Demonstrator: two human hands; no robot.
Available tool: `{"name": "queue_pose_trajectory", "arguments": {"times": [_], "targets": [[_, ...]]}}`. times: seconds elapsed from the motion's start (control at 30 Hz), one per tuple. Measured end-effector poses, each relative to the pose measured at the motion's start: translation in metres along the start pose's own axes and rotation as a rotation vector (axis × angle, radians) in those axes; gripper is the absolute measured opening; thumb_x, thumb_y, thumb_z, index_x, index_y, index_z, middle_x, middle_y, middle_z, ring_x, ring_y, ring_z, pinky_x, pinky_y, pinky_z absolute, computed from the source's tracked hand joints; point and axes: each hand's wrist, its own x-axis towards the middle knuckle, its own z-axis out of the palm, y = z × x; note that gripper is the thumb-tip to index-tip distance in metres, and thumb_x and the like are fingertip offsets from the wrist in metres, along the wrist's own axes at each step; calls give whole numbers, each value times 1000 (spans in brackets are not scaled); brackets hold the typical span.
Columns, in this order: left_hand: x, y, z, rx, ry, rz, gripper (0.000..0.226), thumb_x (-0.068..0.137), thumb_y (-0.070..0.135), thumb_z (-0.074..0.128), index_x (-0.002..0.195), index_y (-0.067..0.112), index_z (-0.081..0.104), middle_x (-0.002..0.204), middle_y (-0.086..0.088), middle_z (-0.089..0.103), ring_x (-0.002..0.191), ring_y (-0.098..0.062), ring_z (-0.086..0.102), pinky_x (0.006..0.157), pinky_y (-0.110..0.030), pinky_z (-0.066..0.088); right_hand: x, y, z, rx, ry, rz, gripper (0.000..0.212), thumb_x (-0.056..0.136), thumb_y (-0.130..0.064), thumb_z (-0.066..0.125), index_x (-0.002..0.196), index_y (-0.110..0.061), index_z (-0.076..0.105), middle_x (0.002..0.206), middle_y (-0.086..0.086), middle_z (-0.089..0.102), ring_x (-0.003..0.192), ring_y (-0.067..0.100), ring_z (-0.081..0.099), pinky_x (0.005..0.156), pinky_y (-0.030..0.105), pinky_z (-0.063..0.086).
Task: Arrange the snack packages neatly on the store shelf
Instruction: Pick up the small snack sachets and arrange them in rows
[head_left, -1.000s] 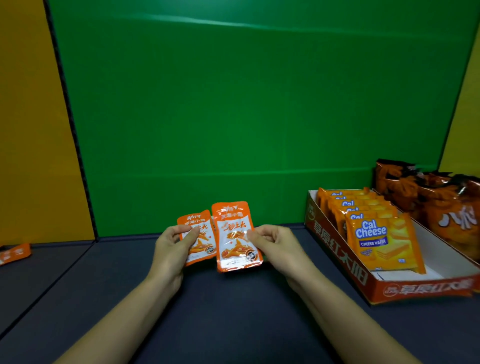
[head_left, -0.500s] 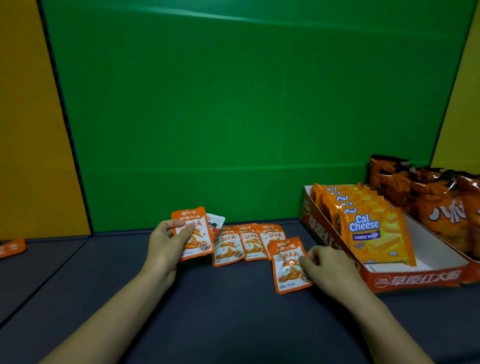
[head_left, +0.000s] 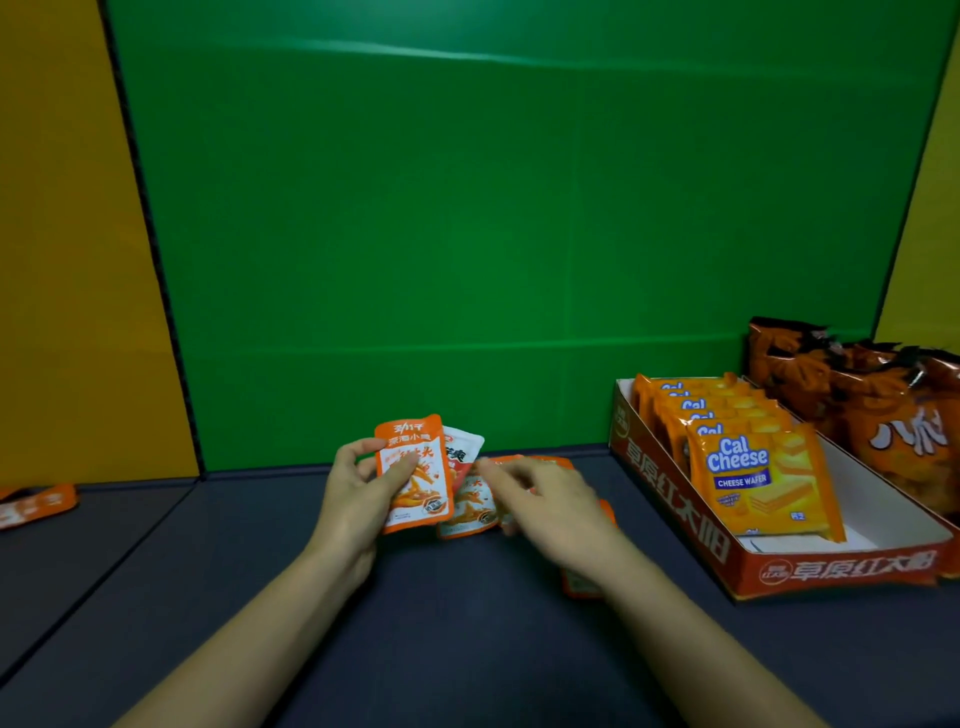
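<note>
My left hand (head_left: 353, 499) grips a small orange snack packet (head_left: 415, 478) upright above the dark shelf (head_left: 467, 649), and a white and red packet (head_left: 462, 452) peeks out behind it. My right hand (head_left: 550, 504), blurred, hovers with loosely extended fingers over a row of orange packets (head_left: 472, 512) lying on the shelf, covering most of them. I see nothing held in it. Another orange packet (head_left: 579, 584) lies partly hidden under my right forearm.
A red cardboard display box (head_left: 675, 499) at the right holds a row of Cal Cheese wafer packs (head_left: 753, 478). Dark orange snack bags (head_left: 883, 410) stand behind it. A stray orange packet (head_left: 36, 506) lies at the far left. Green and yellow panels back the shelf.
My right hand has left the packet it laid near the box and moved left over the row of packets. My left hand keeps its packets in place.
</note>
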Motion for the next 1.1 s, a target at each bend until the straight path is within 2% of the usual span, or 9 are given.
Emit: {"name": "queue_pose_trajectory", "arguments": {"times": [0.13, 0.2, 0.27, 0.43, 0.53, 0.7, 0.87, 1.0, 1.1], "targets": [[-3, -3, 3, 25, -12, 2, 48, 85, 0, 60, 125, 10, 35, 96, -8, 64, 66, -15, 66, 55, -25, 57, 18, -8, 22, 92, -17, 44, 47, 89, -56, 45, 106, -14, 57, 66, -5, 64, 76, 9, 62, 71, 26, 42], [-2, -5, 3, 40, -3, -15, 66, 84, -1, 62, 137, 9, 25, 105, -9, 62, 78, -18, 62, 68, -30, 54, 22, -6, 27, 224, -24, 91, 45, 86, -49, 55, 114, -14, 49, 68, -9, 61, 66, 4, 58, 63, 19, 40], [0, -5, 2, 38, -7, -51, 73, 82, -4, 64, 140, 5, 22, 107, -10, 62, 82, -19, 62, 76, -32, 51, 25, -4, 32, 296, -2, 97, 48, 83, -40, 65, 116, -11, 46, 71, -11, 56, 71, 8, 57, 62, 19, 40], [0, -1, -1, 43, -154, -162, 38, 77, -5, 66, 113, -1, 56, 94, -13, 71, 72, -22, 70, 66, -30, 59, 29, 2, 37, 479, 14, 112, 47, 80, -21, 72, 118, -10, 45, 84, 4, 58, 83, 17, 58, 79, 34, 49], [0, 1, 1, -3, -206, -224, 16, 88, 13, 58, 98, 3, 64, 85, -11, 74, 67, -19, 72, 66, -32, 59, 27, 3, 33, 623, -61, 149, 40, 84, -12, 67, 117, -11, 45, 88, 7, 63, 86, 20, 63, 85, 36, 52], [9, 1, -3, -159, -188, -303, 43, 96, 42, 35, 99, 9, 63, 86, -13, 73, 84, -27, 66, 79, -42, 51, 25, 4, 27, 711, -166, 180, 32, 90, -7, 58, 120, -7, 49, 107, 11, 69, 75, 11, 66, 69, 21, 55], [6, 1, -2, -118, -190, -341, 30, 94, 29, 44, 93, 6, 64, 78, -12, 74, 74, -25, 69, 78, -43, 51, 22, 6, 28, 660, -205, 192, 28, 92, -9, 55, 120, -3, 53, 95, 5, 68, 72, 8, 65, 65, 16, 54], [8, 3, -4, -91, -207, -337, 24, 91, 26, 51, 97, 6, 63, 80, -12, 74, 76, -25, 68, 77, -40, 54, 18, 6, 27, 643, -188, 223, 2, 92, -10, 56, 92, -12, 56, 84, 3, 68, 69, 9, 65, 67, 20, 53], [9, 2, -7, -40, -219, -372, 23, 90, 25, 55, 99, 6, 64, 80, -12, 74, 66, -22, 72, 64, -36, 60, 16, 4, 28, 591, -137, 242, 8, 91, -13, 57, 85, -16, 54, 86, 3, 67, 71, 11, 64, 69, 21, 52]]}}
